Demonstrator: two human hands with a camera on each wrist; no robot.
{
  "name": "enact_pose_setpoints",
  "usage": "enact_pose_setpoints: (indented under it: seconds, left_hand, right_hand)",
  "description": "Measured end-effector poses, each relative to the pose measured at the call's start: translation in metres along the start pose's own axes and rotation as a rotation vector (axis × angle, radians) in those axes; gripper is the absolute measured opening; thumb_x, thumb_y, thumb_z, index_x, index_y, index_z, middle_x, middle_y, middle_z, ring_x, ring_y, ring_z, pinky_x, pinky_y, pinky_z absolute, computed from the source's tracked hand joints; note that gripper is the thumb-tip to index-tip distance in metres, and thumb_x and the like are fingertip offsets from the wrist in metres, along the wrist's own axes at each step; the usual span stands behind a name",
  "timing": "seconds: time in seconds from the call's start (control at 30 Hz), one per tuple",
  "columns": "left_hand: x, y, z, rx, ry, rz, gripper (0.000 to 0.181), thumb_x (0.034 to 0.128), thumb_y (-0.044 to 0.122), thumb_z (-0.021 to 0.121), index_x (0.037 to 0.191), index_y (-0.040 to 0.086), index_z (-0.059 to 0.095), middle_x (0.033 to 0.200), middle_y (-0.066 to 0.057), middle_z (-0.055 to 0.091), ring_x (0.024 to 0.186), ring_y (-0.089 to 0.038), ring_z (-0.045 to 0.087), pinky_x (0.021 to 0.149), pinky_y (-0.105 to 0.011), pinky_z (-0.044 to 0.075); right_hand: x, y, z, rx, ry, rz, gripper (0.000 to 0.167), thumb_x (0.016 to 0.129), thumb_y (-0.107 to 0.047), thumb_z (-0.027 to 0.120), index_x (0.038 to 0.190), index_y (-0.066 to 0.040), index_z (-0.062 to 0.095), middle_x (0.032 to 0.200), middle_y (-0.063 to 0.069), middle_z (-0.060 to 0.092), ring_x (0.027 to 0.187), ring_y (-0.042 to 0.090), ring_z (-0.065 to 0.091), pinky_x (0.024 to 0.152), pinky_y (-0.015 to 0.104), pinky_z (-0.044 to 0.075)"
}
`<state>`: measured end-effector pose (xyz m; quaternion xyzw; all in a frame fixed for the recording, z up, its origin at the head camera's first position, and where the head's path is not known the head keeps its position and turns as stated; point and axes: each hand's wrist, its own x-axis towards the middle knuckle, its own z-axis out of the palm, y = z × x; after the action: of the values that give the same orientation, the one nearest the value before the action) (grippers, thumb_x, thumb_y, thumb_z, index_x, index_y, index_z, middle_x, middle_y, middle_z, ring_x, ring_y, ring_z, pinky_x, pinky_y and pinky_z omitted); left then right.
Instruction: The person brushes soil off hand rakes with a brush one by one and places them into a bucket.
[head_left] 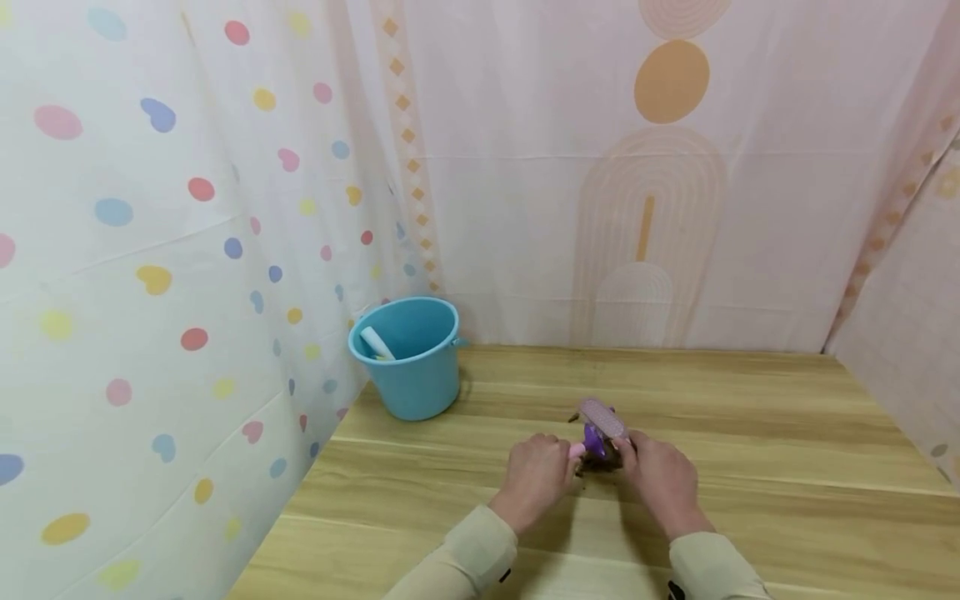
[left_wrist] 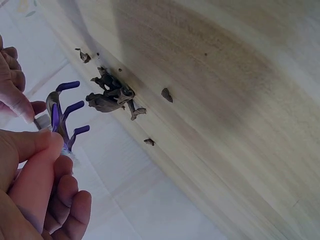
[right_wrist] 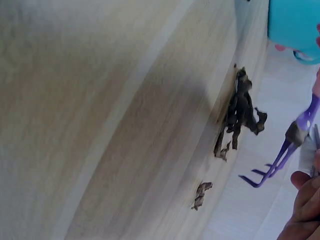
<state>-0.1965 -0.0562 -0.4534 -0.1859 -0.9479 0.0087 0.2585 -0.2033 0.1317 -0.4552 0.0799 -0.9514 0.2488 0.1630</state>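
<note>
My left hand (head_left: 534, 473) grips the pink handle of a small purple hand rake (head_left: 594, 441); its three bent prongs show in the left wrist view. A brown scrap (left_wrist: 52, 100) sits at the base of the prongs. With my right hand (head_left: 663, 479) I hold a brush with a dotted mauve back (head_left: 600, 416), close against the rake; pale bristles (right_wrist: 307, 156) show in the right wrist view. Below both tools, a clump of dark dried leaves (left_wrist: 112, 95) lies on the wooden table. Loose leaf bits (right_wrist: 201, 195) are scattered around it.
A light blue bucket (head_left: 417, 390) stands at the table's back left, with a white cylindrical thing (head_left: 377, 342) leaning inside. Patterned curtains (head_left: 510, 208) hang behind and to the left of the table (head_left: 750, 417). Another pale curtain borders the right side.
</note>
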Motion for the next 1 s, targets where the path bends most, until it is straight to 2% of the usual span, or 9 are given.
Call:
enact_pose_setpoints:
  seconds: [0.17, 0.33, 0.53, 0.63, 0.83, 0.9, 1.0]
  left_hand:
    - [-0.003, 0.0, -0.002, -0.042, -0.012, 0.003, 0.028, 0.0866, 0.035, 0.076, 0.071, 0.013, 0.068, 0.06, 0.004, 0.054, 0.051, -0.01, 0.047, 0.042, -0.022, 0.037]
    - [-0.005, -0.002, -0.001, -0.074, -0.043, -0.003, 0.025, 0.0886, 0.036, 0.074, 0.078, 0.014, 0.073, 0.063, 0.004, 0.058, 0.054, -0.01, 0.05, 0.044, -0.023, 0.038]
    - [-0.005, -0.012, 0.004, -0.164, -0.095, -0.077, 0.03, 0.0895, 0.033, 0.073, 0.066, 0.017, 0.063, 0.058, 0.007, 0.053, 0.05, -0.009, 0.047, 0.044, -0.024, 0.036]
    - [-0.004, -0.017, 0.005, -0.204, -0.12, -0.107, 0.033, 0.0898, 0.032, 0.072, 0.063, 0.018, 0.059, 0.057, 0.007, 0.049, 0.05, -0.009, 0.044, 0.044, -0.025, 0.034]
    - [-0.003, -0.022, 0.005, -0.241, -0.106, -0.109, 0.029, 0.0894, 0.031, 0.072, 0.066, 0.016, 0.063, 0.062, 0.006, 0.051, 0.055, -0.01, 0.047, 0.047, -0.026, 0.037]
    - [-0.003, -0.023, 0.004, -0.258, -0.1, -0.108, 0.029, 0.0892, 0.029, 0.072, 0.066, 0.016, 0.063, 0.062, 0.005, 0.052, 0.055, -0.01, 0.047, 0.048, -0.027, 0.038]
    - [-0.002, -0.022, 0.002, -0.272, -0.1, -0.098, 0.028, 0.0884, 0.028, 0.073, 0.066, 0.016, 0.062, 0.063, 0.006, 0.052, 0.056, -0.01, 0.047, 0.049, -0.027, 0.039]
  right_hand:
    - [0.002, 0.011, -0.002, 0.008, -0.023, 0.034, 0.026, 0.098, -0.026, 0.061, 0.109, -0.004, 0.071, 0.088, 0.021, 0.07, 0.071, 0.039, 0.065, 0.051, 0.047, 0.046]
    - [0.005, 0.022, -0.005, 0.017, -0.022, 0.046, 0.024, 0.099, -0.027, 0.06, 0.099, -0.005, 0.071, 0.084, 0.018, 0.07, 0.07, 0.038, 0.065, 0.051, 0.048, 0.046]
    - [0.005, 0.025, -0.01, 0.034, -0.032, 0.081, 0.028, 0.102, -0.028, 0.055, 0.102, -0.004, 0.069, 0.074, 0.009, 0.066, 0.062, 0.028, 0.06, 0.049, 0.044, 0.043]
    - [0.003, 0.022, -0.011, 0.05, -0.046, 0.049, 0.031, 0.102, -0.032, 0.055, 0.108, -0.005, 0.068, 0.074, 0.008, 0.065, 0.06, 0.025, 0.057, 0.048, 0.042, 0.042]
    - [-0.003, 0.017, -0.009, 0.05, -0.114, -0.116, 0.032, 0.099, -0.033, 0.062, 0.119, -0.01, 0.07, 0.09, 0.008, 0.072, 0.068, 0.022, 0.063, 0.056, 0.043, 0.048]
    - [-0.004, 0.017, -0.007, 0.042, -0.115, -0.121, 0.032, 0.098, -0.031, 0.063, 0.121, -0.009, 0.07, 0.094, 0.011, 0.073, 0.073, 0.027, 0.066, 0.06, 0.046, 0.05]
    - [-0.006, 0.019, -0.006, 0.037, -0.104, -0.081, 0.033, 0.098, -0.03, 0.062, 0.122, -0.007, 0.07, 0.098, 0.015, 0.073, 0.08, 0.035, 0.069, 0.061, 0.05, 0.051]
